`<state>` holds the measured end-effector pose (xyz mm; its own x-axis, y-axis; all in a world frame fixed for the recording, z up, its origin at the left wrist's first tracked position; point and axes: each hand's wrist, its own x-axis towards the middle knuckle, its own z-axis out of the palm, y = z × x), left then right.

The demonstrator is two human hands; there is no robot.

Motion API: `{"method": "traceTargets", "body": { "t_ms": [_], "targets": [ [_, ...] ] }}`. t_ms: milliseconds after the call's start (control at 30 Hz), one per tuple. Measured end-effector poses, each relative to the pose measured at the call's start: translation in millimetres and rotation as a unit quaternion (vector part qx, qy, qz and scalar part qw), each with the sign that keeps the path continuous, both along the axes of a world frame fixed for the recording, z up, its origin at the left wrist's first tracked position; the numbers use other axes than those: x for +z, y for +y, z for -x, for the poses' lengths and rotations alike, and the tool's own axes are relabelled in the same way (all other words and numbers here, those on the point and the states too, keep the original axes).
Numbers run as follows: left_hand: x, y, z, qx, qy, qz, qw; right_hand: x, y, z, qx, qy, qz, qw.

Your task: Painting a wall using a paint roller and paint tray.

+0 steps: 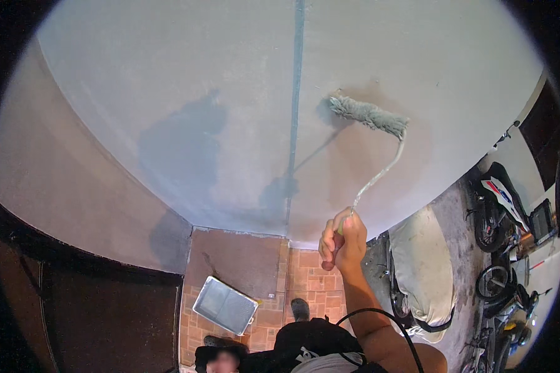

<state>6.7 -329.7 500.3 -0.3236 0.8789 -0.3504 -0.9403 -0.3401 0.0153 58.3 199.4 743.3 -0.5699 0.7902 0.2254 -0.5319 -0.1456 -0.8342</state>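
Observation:
My right hand is raised in front of the wall, its fingers wrapped round the handle of a paint roller. The roller's shaggy grey sleeve lies at a slant at or close to the wall, right of a darker vertical stripe. A bent, paint-spattered metal rod runs from my grip up to the sleeve's right end. I cannot make out my left hand. Down on the floor lies a paint tray, grey-white and rectangular, well apart from my hand.
Orange tiles and a brown sheet meet the wall's foot. On the right stand a cloth-covered vehicle and several motorcycles. A dark brown panel is at lower left. A black cable loops over my right arm.

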Motion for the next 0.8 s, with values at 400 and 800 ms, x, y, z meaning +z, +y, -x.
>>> {"method": "traceTargets", "body": {
  "t_ms": [400,800],
  "targets": [
    [15,15,-1,-0.012,-0.004,0.009,1.0,3,10,10,0.019,0.011,-0.019,1.0],
    [-1,0,-1,-0.005,0.008,0.038,0.999,-12,-9,-26,0.018,0.003,-0.012,1.0]
  ]
}}
